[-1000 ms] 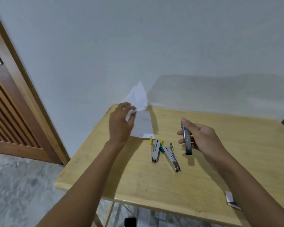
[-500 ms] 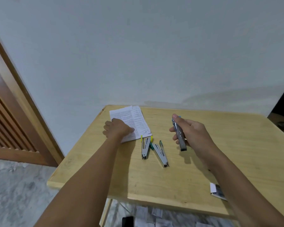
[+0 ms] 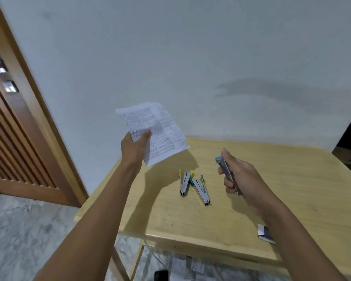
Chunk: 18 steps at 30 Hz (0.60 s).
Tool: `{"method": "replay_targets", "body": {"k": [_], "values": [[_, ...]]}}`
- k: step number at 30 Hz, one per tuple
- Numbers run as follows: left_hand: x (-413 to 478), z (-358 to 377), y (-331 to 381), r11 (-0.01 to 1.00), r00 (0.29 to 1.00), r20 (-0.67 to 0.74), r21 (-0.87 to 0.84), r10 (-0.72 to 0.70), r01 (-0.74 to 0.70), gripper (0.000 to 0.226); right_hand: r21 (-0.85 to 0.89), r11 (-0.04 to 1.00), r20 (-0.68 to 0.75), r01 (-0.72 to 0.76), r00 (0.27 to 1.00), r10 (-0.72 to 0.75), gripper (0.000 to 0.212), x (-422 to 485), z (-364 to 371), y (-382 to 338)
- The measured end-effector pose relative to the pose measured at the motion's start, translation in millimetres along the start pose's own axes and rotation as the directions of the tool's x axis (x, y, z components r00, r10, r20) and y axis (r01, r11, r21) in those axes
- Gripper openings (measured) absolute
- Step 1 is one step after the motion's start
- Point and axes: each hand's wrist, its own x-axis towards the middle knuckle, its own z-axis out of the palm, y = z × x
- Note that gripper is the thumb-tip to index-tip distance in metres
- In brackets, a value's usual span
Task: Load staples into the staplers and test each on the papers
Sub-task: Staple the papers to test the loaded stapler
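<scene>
Paper (image 3: 158, 130) is now being held above the desk (image 3: 272, 179), pinched by left hand (image 3: 134, 148); right hand (image 3: 241, 177) is still gripping the blue stapler (image 3: 226, 171).

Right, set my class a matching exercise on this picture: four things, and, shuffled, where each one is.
1 printed paper
2 blue stapler
3 yellow stapler
4 small box

A in the right hand
B flat on the table, beside the green stapler
C near the table's front edge
D held up by the left hand

Pairs: 1-D, 2-A, 3-B, 4-C
</scene>
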Motion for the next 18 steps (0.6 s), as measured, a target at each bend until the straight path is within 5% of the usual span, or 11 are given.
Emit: {"method": "replay_targets", "body": {"k": [4,10,14,18], "values": [[-54,-1,29,0.994,0.990,0.128,-0.108,0.050,-0.037,0.039,0.110,0.993,0.069,-0.034,0.997,0.026,0.060,-30,25,8],[-124,-8,38,0.991,0.934,0.358,-0.122,-0.015,0.062,0.038,0.481,0.876,-0.090,0.015,0.995,0.032,0.020,-55,56,25],[-158,-16,28,0.963,0.856,0.486,-0.093,-0.176,0.251,0.038,0.412,0.907,-0.178,0.094,0.984,-0.021,0.021,-71,58,34],[-175,-21,20,0.960,0.893,0.403,-0.102,-0.201,0.262,0.042,0.332,0.936,-0.121,0.120,0.989,-0.084,0.024,-94,51,47]]}}
